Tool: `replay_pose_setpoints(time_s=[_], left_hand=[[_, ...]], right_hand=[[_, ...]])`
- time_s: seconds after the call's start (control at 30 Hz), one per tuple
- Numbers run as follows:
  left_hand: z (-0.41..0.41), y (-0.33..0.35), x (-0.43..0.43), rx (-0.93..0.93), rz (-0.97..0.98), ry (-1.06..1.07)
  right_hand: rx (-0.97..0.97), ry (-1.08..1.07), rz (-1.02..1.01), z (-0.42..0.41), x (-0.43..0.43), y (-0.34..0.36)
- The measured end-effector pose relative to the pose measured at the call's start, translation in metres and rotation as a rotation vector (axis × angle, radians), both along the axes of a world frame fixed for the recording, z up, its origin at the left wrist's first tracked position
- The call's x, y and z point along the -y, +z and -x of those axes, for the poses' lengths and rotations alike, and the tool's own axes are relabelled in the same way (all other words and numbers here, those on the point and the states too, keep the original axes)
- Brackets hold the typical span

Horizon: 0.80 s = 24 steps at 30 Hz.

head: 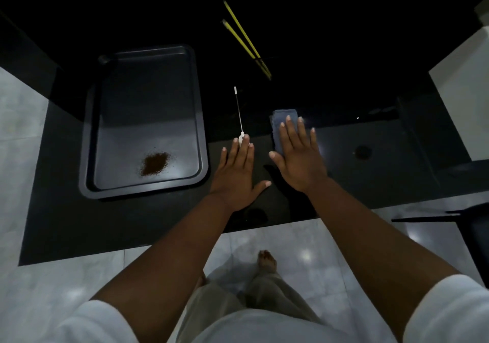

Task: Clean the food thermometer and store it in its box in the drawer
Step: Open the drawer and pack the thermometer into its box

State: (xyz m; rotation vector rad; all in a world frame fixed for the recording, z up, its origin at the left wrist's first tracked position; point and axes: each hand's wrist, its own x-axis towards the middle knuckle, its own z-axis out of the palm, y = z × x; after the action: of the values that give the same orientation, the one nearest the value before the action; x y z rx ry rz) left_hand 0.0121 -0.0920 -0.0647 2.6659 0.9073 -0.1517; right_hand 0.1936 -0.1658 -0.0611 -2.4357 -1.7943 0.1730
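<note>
Head view, left hand [235,173] hiding thermometer [239,112] handle, right hand [297,155] covering cloth [281,123]

I see a dark tray [144,120] at nine o'clock on the black counter [344,178], brown powder [155,163] in its near corner; yellow sticks [244,38] lie at twelve.

Dim black counter [370,141], pale tiled floor [304,250]

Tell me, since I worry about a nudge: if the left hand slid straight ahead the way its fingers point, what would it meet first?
The food thermometer. The left hand lies flat, fingertips already over its white handle, so sliding forward would likely push it along the black counter.
</note>
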Motion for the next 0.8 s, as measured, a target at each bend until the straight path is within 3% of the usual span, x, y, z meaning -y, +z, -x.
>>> replay_pose_setpoints(time_s=[0.17,0.37,0.43,0.6,0.67,0.73,0.8], left_hand=[[0.028,0.01,0.026,0.028,0.018,-0.008],[0.101,-0.001,0.058,-0.004,-0.001,0.01],[0.125,-0.005,0.062,-0.031,-0.029,0.008],[0.173,-0.007,0.055,-0.093,-0.074,0.01],[0.191,-0.01,0.048,-0.121,-0.092,-0.004],[0.209,-0.013,0.038,-0.145,-0.115,-0.04],[0.222,-0.017,0.029,-0.147,-0.129,-0.096]], right_hand=[[-0.222,-0.012,-0.216,0.041,0.049,0.03],[-0.415,-0.028,-0.177,0.146,0.145,0.014],[-0.557,-0.059,-0.106,0.184,0.161,0.0],[-0.888,-0.49,0.305,0.232,0.146,-0.082],[-1.15,-0.734,0.403,0.241,0.122,-0.098],[-1.475,-1.036,0.36,0.246,0.095,-0.101],[-1.694,-1.186,0.141,0.249,0.076,-0.103]])
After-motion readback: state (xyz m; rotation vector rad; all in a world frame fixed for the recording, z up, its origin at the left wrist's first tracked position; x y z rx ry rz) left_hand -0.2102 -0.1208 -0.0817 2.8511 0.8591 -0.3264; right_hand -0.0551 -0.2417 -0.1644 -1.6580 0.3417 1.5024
